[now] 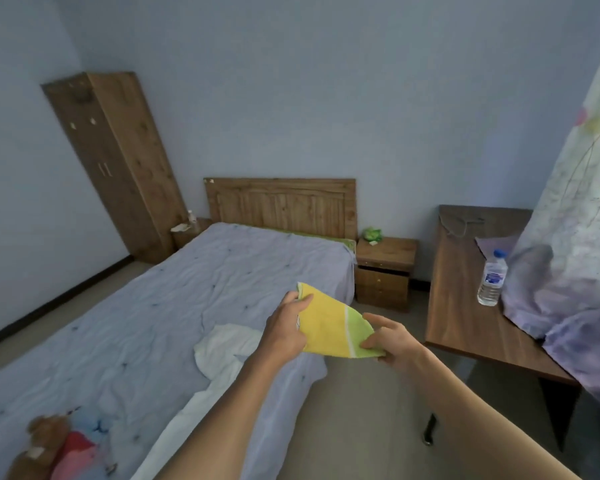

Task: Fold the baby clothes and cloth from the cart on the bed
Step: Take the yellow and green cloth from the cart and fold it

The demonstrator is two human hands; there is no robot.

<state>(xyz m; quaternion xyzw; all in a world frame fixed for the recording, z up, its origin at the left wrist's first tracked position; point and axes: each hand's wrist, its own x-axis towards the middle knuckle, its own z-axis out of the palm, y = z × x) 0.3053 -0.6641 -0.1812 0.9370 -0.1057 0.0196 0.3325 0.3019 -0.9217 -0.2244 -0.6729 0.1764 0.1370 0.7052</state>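
Cloth: a yellow towelling cloth with a light-green end band (pixel 329 327) is held up in the air between both hands, over the near right edge of the bed. It is spread nearly flat and slanted, with the yellow end up and to the left and the green end down and to the right.
Left hand: the left hand (pixel 286 329) has its grip closed on the yellow end. The thumb lies on top by the upper corner, and the fingers are hidden behind the cloth.
Right hand: the right hand (pixel 394 339) has its grip pinched on the lower green corner, with the thumb on top and the fingers curled beneath.
Bed: a bed with a wrinkled lavender-blue sheet (pixel 136 306) stands against a plank wooden headboard (pixel 281 206).
On the bed: a crumpled white garment (pixel 222 348) lies just left of the left forearm and trails toward the near edge. A brown plush toy with pink fabric (pixel 45 445) sits at the near left corner.
Table: a dark wooden table (pixel 465 323) stands to the right, apart from the bed. It carries an upright clear plastic water bottle with a blue cap (pixel 492 278), just beside a pale flowered curtain (pixel 575 202) draped over its far end.
Furniture: a low wooden nightstand (pixel 385 271) stands between bed and table, and a tall wooden wardrobe (pixel 115 161) stands in the left corner.
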